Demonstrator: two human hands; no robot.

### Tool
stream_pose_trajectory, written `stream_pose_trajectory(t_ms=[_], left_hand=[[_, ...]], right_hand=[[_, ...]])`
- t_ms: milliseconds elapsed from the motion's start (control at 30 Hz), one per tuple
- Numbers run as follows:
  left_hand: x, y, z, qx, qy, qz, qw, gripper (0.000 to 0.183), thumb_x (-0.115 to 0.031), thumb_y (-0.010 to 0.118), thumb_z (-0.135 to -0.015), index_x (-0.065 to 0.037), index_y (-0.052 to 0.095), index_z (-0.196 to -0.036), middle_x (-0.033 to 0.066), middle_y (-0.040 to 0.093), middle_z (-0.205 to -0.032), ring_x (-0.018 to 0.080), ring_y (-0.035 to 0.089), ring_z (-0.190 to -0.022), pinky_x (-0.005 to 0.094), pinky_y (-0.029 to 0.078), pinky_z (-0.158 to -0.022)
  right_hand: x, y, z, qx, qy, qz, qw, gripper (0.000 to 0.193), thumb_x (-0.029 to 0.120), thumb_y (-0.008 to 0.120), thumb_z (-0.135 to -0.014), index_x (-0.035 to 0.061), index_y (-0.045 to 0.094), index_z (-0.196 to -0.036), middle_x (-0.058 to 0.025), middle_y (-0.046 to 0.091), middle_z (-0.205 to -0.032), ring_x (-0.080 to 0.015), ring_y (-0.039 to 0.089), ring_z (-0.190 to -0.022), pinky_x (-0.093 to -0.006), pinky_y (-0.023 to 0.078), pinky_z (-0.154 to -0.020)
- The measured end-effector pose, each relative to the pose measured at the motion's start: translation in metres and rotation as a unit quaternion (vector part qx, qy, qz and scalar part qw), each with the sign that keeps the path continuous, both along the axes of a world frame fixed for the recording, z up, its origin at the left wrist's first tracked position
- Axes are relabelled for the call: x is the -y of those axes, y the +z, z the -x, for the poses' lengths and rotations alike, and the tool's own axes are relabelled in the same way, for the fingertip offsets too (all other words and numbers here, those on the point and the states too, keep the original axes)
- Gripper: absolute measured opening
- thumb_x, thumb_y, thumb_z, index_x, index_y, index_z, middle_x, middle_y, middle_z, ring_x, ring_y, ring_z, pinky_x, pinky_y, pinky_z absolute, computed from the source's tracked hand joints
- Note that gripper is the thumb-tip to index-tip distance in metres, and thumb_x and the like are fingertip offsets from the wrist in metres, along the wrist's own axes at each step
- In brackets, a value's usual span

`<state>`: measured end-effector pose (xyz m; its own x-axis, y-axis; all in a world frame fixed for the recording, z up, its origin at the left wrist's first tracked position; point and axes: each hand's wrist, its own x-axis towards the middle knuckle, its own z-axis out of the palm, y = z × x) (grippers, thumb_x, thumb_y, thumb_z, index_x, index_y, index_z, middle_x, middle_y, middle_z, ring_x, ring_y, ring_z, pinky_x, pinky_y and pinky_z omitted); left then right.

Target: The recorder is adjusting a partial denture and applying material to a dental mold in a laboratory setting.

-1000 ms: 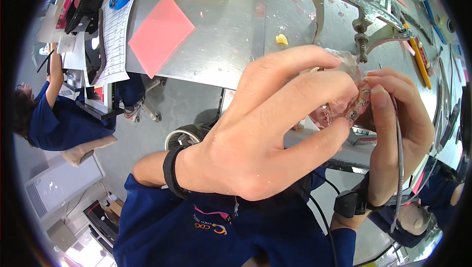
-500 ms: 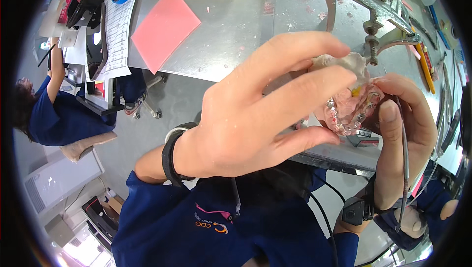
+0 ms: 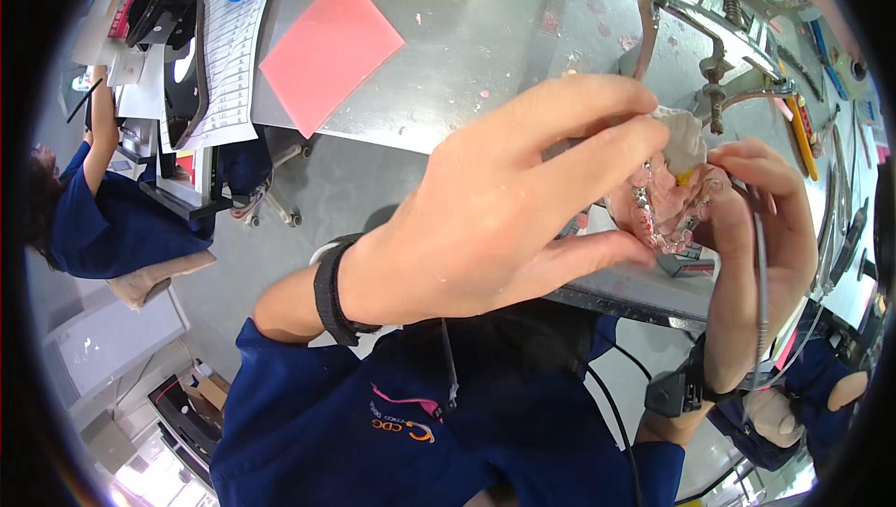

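Note:
Both my hands hold a pale dental cast [image 3: 683,138] above the table's front edge. Pink wax and a silvery metal framework [image 3: 644,213] run along its arch, and a small yellow spot shows near the middle. My left hand [image 3: 504,199] is closed on the cast's left side, fingers over the far end and thumb at the near end. Around the right side curls my right hand [image 3: 770,218], its thumb against the wax. A slim grey rod-like tool [image 3: 762,292] passes through that hand; its tip is hidden.
A metal articulator-like frame [image 3: 714,69] stands just beyond the cast. A pink wax sheet [image 3: 331,55] and printed paper [image 3: 224,59] lie to the left. Yellow-handled pliers [image 3: 801,138] and other tools lie at right. A co-worker [image 3: 103,199] sits far left; crumbs dot the metal table [image 3: 439,69].
My left hand has shifted slightly right with the cast, which has turned a little. The right thumb has moved in against the wax. The table view has shifted slightly right.

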<state>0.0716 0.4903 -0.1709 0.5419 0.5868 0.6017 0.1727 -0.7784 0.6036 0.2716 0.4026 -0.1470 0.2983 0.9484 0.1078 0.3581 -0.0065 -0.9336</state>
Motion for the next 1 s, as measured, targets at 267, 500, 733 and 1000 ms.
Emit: stream_pose_trajectory(t_ms=[267, 500, 733, 1000], left_hand=[[0.004, -0.004, -0.001, 0.033, 0.027, 0.040, 0.998, 0.066, -0.026, 0.092, -0.058, 0.005, 0.069, -0.112, 0.0184, 0.069, -0.112, 0.0276, 0.070, -0.094, 0.0331, 0.057, -0.080], [0.002, -0.006, -0.001, 0.039, 0.015, 0.051, 0.998, 0.061, -0.024, 0.092, -0.059, 0.006, 0.069, -0.108, 0.0193, 0.068, -0.111, 0.0291, 0.069, -0.093, 0.0336, 0.057, -0.078], [0.002, -0.005, -0.002, 0.038, 0.017, 0.056, 0.998, 0.059, -0.022, 0.093, -0.059, 0.006, 0.069, -0.106, 0.0189, 0.068, -0.109, 0.0283, 0.070, -0.093, 0.0331, 0.057, -0.078], [-0.001, -0.006, 0.001, 0.028, 0.002, 0.065, 0.997, 0.060, -0.018, 0.093, -0.058, 0.007, 0.069, -0.107, 0.0206, 0.068, -0.110, 0.0269, 0.070, -0.094, 0.0322, 0.058, -0.079]], right_hand=[[0.015, 0.001, -0.007, -0.073, 0.051, -0.182, 0.979, 0.024, 0.022, 0.049, -0.106, 0.0009, 0.051, -0.117, -0.0179, 0.059, -0.117, -0.0217, 0.059, -0.099, -0.0361, 0.048, -0.093], [-0.002, -0.022, 0.013, 0.057, 0.062, -0.240, 0.967, 0.019, 0.023, 0.054, -0.104, 0.0060, 0.051, -0.112, -0.0186, 0.066, -0.103, -0.0359, 0.068, -0.104, -0.0596, 0.040, -0.108], [-0.011, -0.031, 0.015, -0.011, 0.101, -0.258, 0.961, 0.017, 0.021, 0.052, -0.104, 0.0062, 0.048, -0.112, -0.0213, 0.069, -0.098, -0.0356, 0.071, -0.098, -0.0625, 0.043, -0.105], [-0.010, -0.028, 0.019, 0.015, 0.084, -0.228, 0.970, 0.013, 0.017, 0.052, -0.104, 0.0060, 0.045, -0.107, -0.0218, 0.068, -0.095, -0.0339, 0.070, -0.093, -0.0629, 0.044, -0.104]])
